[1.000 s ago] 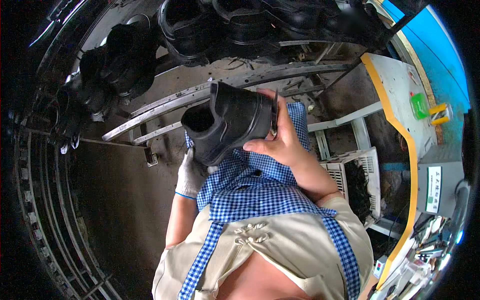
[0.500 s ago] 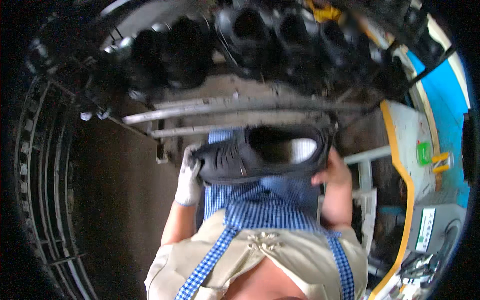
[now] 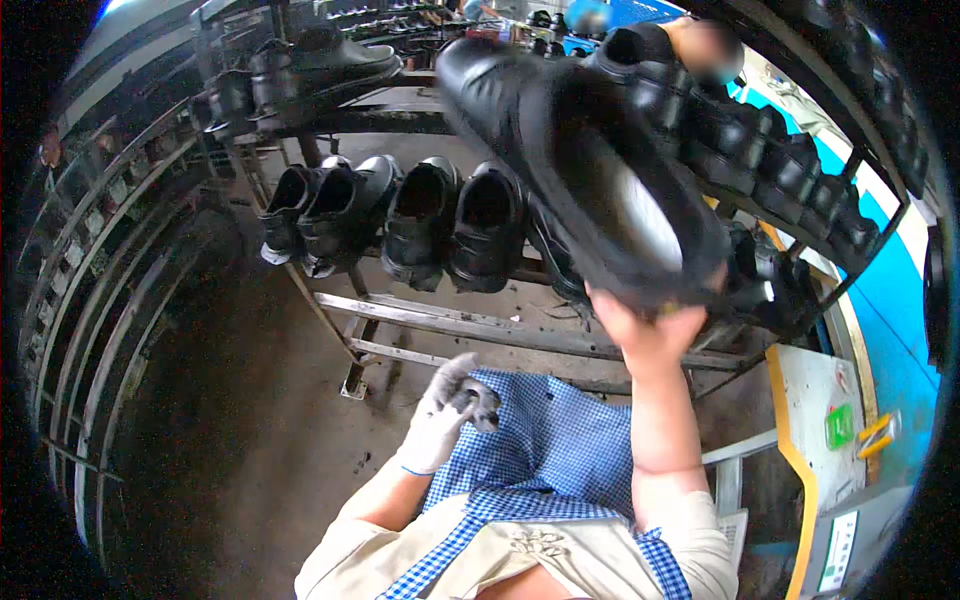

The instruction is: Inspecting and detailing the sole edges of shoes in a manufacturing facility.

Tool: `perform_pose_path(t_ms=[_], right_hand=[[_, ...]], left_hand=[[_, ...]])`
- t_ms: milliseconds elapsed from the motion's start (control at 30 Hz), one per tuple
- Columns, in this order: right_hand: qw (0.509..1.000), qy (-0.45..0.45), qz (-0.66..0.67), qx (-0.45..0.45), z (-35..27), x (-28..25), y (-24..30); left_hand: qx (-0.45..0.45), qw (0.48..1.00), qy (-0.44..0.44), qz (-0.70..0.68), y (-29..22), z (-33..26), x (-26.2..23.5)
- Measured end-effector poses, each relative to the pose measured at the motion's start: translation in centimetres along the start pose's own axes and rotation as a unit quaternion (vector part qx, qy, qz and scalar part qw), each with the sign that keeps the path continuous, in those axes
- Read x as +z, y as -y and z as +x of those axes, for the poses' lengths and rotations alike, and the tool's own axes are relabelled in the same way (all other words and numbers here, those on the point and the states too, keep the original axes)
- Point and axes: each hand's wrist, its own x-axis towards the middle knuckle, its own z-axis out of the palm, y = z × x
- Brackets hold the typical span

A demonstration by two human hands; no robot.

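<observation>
Black leather shoe (image 3: 590, 170) is raised overhead, gripped at its heel end by the bare right hand (image 3: 650, 325), sole facing the camera. Left hand (image 3: 445, 420), in a white glove, hangs low and apart, fingers loosely curled, holding nothing. More black shoes (image 3: 400, 215) sit in a row on the metal rack (image 3: 500, 335) just beyond both hands.

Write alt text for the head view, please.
The bare right hand lifts a black shoe up toward a metal rack lined with black shoes. The white-gloved left hand hangs low over a blue checked apron, holding nothing.
</observation>
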Motion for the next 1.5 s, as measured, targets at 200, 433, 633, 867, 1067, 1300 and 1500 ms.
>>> perform_pose_path(t_ms=[200, 433, 633, 867, 1067, 1300, 1500], right_hand=[[0.997, -0.064, -0.051, 0.001, 8.6, 6.0, -3.5], [0.983, -0.052, -0.177, -0.02, 8.5, 6.6, -5.9], [0.998, 0.041, -0.016, 0.037, 2.3, 2.5, -3.7], [0.969, 0.193, -0.105, 0.108, -9.2, -3.1, -5.8], [0.914, 0.306, -0.179, 0.199, -18.5, -4.7, -6.4], [0.879, 0.333, -0.258, 0.223, -22.7, -7.9, -7.4], [0.883, 0.309, -0.253, 0.247, -23.7, -10.7, -9.1]], left_hand=[[-0.038, 0.999, 0.025, 0.028, 0.4, -0.3, 0.1], [-0.032, 0.999, -0.039, -0.002, 1.2, -1.1, -0.9], [-0.046, 0.997, -0.044, -0.042, 1.9, -1.3, -1.5], [-0.069, 0.997, 0.024, 0.039, 4.4, -0.4, -1.2], [-0.054, 0.984, 0.107, 0.133, 6.0, 0.1, 1.8], [0.039, 0.901, 0.188, 0.389, 8.0, 1.3, 4.2], [-0.063, 0.951, 0.136, 0.269, 8.4, 0.7, 3.6]])
